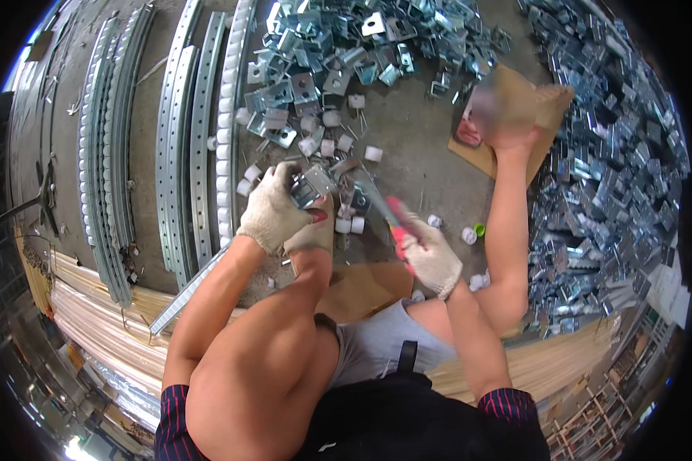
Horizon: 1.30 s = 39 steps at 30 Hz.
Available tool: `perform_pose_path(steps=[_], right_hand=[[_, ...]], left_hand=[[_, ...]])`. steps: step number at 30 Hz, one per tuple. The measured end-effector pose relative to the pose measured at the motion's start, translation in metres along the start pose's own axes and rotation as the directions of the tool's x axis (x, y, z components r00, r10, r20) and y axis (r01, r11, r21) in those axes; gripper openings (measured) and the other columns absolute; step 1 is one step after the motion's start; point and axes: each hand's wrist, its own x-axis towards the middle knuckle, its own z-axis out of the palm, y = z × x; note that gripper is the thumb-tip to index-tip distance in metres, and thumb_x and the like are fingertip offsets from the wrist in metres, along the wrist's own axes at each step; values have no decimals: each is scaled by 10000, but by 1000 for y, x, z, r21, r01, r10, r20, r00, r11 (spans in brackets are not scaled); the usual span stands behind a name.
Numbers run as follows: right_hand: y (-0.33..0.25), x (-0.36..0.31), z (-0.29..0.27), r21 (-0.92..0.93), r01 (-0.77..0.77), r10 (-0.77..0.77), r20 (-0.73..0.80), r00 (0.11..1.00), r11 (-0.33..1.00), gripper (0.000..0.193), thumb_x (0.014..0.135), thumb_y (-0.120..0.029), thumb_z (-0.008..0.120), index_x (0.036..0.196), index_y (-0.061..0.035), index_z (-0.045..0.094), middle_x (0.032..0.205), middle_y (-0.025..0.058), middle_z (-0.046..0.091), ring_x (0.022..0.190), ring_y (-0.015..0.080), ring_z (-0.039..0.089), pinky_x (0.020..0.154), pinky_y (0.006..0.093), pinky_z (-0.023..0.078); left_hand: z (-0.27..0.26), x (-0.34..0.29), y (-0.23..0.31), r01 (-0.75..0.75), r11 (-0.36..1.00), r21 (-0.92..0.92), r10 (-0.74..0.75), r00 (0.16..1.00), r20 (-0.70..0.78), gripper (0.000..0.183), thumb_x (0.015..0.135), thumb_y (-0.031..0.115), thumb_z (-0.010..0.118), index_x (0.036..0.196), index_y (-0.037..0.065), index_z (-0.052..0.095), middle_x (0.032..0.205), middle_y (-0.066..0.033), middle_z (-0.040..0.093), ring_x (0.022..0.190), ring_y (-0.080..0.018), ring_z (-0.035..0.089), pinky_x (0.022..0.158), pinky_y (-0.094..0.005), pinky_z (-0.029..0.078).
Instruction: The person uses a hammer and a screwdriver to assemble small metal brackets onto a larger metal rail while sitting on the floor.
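My left hand (271, 206), in a whitish work glove, is closed on a small bent metal bracket (312, 187) in front of my shin. The glove's fingers cover part of the bracket. Also gloved, my right hand (430, 257) grips the red handle of a hammer (380, 201). Its metal shaft slants up and left toward the bracket, and its head end is smeared by motion. White plastic rollers (343, 225) and thin metal pins lie on the floor just beyond and beside the bracket.
Loose metal brackets (304, 84) are heaped ahead, with a larger pile (600, 200) along the right. Long metal rails (196, 146), some with white rollers, lie at left. My bare foot rests on cardboard (542, 157). A green ring (479, 230) lies near my right leg.
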Motion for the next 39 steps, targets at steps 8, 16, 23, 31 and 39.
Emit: perform_pose_path(steps=[8,16,23,31,39], right_hand=[[-14,10,12,-265,70,-45,101,994,962,631,994,-33,520,1606,-178,472,944,190,743,806,170,654,840,325,553],[34,10,10,341,14,96,-305,948,940,548,1089,-44,484,1606,-226,512,745,-62,508,555,43,448,467,235,400],[9,6,-4,-119,100,-113,-101,988,988,591,1009,-62,542,1585,-191,524,831,110,667,723,89,554,713,267,518],[6,-3,18,-243,131,-122,51,991,961,611,1001,-48,534,1605,-129,480,825,168,642,710,190,648,759,330,561],[53,23,-13,-528,-45,-188,-379,906,848,644,1008,-131,572,1633,-193,432,845,249,709,727,416,701,705,476,560]], left_hand=[[-8,4,-2,34,999,6,-34,999,-8,904,647,415,978,1372,83,551,1280,-229,603,1191,-437,644,1013,-510,557],[-5,6,7,85,995,57,-89,994,70,867,668,465,966,1330,69,570,1292,-240,598,1170,-449,660,1002,-510,567],[1,-2,3,114,990,87,-123,987,104,854,640,417,981,1306,71,576,1280,-247,606,1181,-446,661,998,-508,570],[2,-1,-3,118,988,97,-130,984,124,841,647,436,975,1279,60,568,1255,-247,618,1157,-449,671,979,-504,577],[14,2,-13,76,989,127,-74,997,-17,761,683,467,931,1256,43,666,1260,-212,625,1171,-404,659,994,-482,563]])
